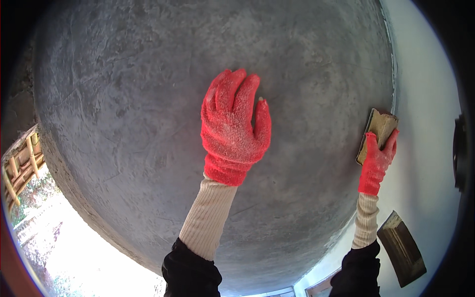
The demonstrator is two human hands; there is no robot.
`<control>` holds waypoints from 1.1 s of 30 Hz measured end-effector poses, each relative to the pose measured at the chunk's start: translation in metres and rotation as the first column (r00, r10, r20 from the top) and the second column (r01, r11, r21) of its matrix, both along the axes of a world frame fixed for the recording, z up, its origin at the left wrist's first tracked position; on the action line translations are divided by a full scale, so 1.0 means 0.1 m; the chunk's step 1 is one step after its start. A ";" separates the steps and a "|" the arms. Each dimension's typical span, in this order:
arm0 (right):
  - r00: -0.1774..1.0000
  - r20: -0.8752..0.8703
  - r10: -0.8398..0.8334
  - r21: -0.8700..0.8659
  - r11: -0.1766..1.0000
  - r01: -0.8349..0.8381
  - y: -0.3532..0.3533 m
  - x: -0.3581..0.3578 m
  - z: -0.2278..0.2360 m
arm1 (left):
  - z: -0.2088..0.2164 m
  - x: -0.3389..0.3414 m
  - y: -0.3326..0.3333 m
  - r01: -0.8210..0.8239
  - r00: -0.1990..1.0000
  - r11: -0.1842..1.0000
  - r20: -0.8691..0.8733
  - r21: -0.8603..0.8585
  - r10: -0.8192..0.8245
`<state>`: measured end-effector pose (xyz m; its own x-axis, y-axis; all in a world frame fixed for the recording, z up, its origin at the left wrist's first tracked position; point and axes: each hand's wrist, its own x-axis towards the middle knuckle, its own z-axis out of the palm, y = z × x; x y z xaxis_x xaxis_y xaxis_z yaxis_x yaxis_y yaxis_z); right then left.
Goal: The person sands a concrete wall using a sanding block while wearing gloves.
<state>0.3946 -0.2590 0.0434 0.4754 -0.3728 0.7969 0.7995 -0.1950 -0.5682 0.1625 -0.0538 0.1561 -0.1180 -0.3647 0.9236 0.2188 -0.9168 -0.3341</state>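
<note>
My left hand [234, 123], in a dusty red knit glove, lies flat with fingers together against a grey plastered surface [123, 99] that fills most of the view. My right hand [377, 161], also in a red glove, grips a small tan rectangular sanding block [380, 126] and holds it at the right edge of the grey surface, where it meets a white wall [425, 99]. Cream ribbed cuffs and black sleeves cover both forearms.
A dark wooden-framed piece [403, 247] is set in the white wall at the lower right. Bamboo poles [22, 163] of a scaffold show at the left edge, with bright daylight below them. A dark round object [460, 153] sits at the far right rim.
</note>
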 end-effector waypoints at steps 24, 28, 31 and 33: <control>0.871 0.425 0.248 -0.568 0.822 0.043 0.28 -0.97 -0.78 | -0.01 0.00 0.01 -0.050 0.999 0.998 -0.009 -0.046 0.050; 0.593 0.593 0.545 -0.738 0.662 0.130 0.42 -0.89 -1.11 | 0.00 0.02 0.00 -0.051 0.999 0.998 0.002 -0.039 0.051; 0.838 0.518 0.169 -0.511 0.847 0.145 0.08 -0.70 -0.61 | -0.02 -0.02 -0.02 -0.052 0.999 0.997 -0.018 -0.055 0.051; 0.941 0.336 -0.039 -0.322 0.934 0.154 0.00 -0.37 -0.38 | -0.02 0.01 -0.01 -0.058 0.998 0.997 -0.008 -0.043 0.057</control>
